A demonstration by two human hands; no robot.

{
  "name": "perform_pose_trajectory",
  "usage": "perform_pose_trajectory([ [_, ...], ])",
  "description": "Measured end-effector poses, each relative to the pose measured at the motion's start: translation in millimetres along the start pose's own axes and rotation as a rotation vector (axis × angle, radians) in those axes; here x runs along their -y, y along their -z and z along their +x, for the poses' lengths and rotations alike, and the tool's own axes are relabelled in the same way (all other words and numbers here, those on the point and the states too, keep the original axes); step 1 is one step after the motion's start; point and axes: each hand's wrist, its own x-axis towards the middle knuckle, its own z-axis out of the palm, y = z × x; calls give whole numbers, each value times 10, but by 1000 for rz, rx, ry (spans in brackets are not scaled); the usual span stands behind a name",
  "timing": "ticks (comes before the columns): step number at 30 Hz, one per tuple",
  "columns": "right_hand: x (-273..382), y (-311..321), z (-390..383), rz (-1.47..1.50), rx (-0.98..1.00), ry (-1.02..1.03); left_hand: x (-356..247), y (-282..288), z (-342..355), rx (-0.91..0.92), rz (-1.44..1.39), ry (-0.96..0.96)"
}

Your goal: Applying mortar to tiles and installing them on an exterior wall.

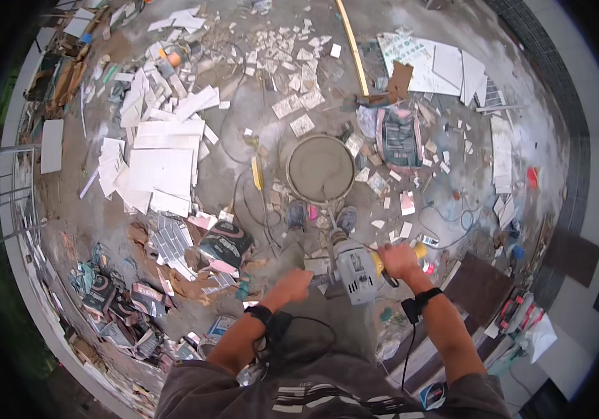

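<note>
The lower end of the thin metal shaft [332,214] is lost to view at the round bucket [287,170] of wet grey mortar [317,160]. The bare right hand [400,261] covers part of the yellow handle [378,264]; the bare left hand [292,286] hides its own fingertips. The long pale wooden strip [352,46] runs off the upper edge, the dark printed shirt [243,391] off the lower.

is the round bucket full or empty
Not empty: grey mix spreads across the round bucket from wall to wall. How deep it is cannot be told.

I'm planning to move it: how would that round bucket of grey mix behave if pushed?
The round bucket is probably heavy, as it looks well filled. Its grey mix may shift sluggishly, since a curved groove shows on its surface.
</note>
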Motion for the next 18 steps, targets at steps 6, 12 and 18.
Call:
perform_pose_trajectory([
  [6, -1483, -265, -36, -149, 38, -196, -688, -423, 2115, -214, -209, -324],
  [12, -1600, -1245, -161, -117, -54, -256, -842, -890, 2480, -248, -248, -117],
  [18, -2005, -1643, -310, -149, -184, -301, -1112, -829, 2513, -112, -742, -69],
])
